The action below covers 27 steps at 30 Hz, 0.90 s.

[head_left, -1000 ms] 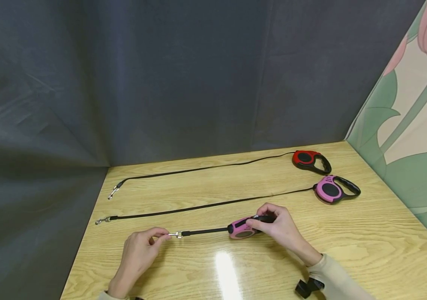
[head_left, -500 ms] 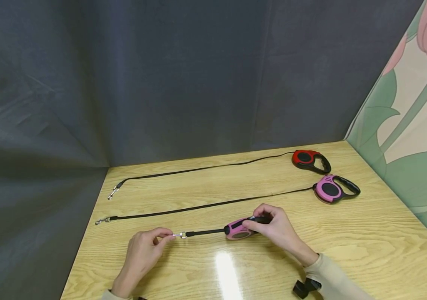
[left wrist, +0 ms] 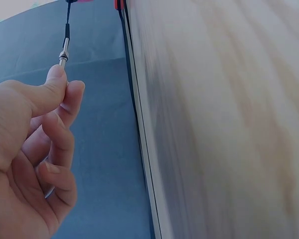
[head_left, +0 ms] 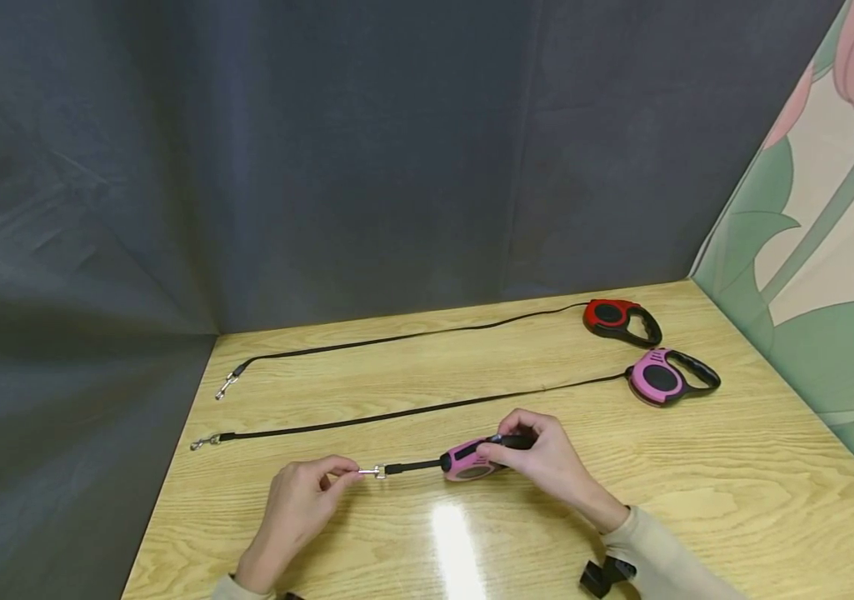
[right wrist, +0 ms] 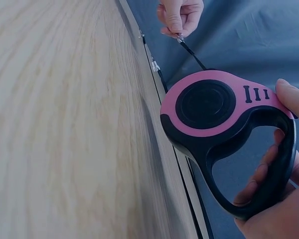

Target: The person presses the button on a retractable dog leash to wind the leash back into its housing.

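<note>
My right hand (head_left: 557, 471) grips the black handle of a pink retractable dog leash (right wrist: 205, 104), its thumb by the top of the casing. In the head view the leash is seen edge-on, held upright over the table. A short length of black strap (head_left: 413, 467) runs left from its nozzle to a silver snap hook (head_left: 376, 472). My left hand (head_left: 299, 504) pinches the far end of that hook between thumb and forefinger. The left wrist view shows the hook (left wrist: 64, 54) standing out past the thumb, the other fingers loosely curled.
Behind my hands a second pink leash (head_left: 657, 379) lies flat, its strap (head_left: 404, 413) stretched left to a hook (head_left: 205, 441). Farther back lies a red leash (head_left: 610, 315), with its strap (head_left: 412, 336) and hook (head_left: 227, 385). A dark curtain (head_left: 397, 167) borders the wooden table (head_left: 734, 467).
My left hand has moved right with the hook, while my right hand has shifted slightly left with the leash. The strap showing between them is shorter. Both leashes behind stay put.
</note>
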Available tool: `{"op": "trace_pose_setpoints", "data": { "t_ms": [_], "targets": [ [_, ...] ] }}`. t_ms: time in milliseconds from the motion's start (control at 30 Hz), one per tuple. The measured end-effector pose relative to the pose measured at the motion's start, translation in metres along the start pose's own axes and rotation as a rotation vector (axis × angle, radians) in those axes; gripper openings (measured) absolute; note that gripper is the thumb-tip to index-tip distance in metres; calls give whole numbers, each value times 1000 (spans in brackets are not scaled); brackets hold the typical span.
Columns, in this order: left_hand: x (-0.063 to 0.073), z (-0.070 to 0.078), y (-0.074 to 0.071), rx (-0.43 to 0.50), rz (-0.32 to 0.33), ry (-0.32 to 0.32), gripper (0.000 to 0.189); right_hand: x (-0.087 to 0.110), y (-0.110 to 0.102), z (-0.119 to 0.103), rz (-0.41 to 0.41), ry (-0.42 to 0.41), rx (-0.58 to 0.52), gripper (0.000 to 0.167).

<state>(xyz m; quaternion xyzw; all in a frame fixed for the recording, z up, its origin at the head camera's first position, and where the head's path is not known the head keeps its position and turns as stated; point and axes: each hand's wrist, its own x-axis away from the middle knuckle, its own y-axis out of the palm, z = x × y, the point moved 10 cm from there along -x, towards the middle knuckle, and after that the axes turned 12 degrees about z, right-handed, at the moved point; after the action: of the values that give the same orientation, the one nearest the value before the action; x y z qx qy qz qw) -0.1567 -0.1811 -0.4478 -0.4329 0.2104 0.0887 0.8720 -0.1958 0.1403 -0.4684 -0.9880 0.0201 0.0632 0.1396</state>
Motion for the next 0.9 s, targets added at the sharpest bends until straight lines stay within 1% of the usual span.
{"op": "trace_pose_setpoints", "data": {
  "t_ms": [67, 333, 500, 600, 900],
  "targets": [
    [0, 1, 1, 2, -2, 2, 9, 0, 1, 0, -2, 7, -4, 26],
    [-1, 5, 7, 19, -28, 3, 11, 0, 3, 1, -16, -10, -12, 24],
    [-1, 8, 11, 46, -48, 12, 4, 1, 5, 0, -21, -22, -21, 23],
    [-1, 9, 12, 54, -57, 10, 6, 2, 6, 0, -27, -29, -25, 23],
    [0, 13, 15, 54, -64, 10, 5, 3, 11, 1, -34, -16, -22, 23]
  ]
}}
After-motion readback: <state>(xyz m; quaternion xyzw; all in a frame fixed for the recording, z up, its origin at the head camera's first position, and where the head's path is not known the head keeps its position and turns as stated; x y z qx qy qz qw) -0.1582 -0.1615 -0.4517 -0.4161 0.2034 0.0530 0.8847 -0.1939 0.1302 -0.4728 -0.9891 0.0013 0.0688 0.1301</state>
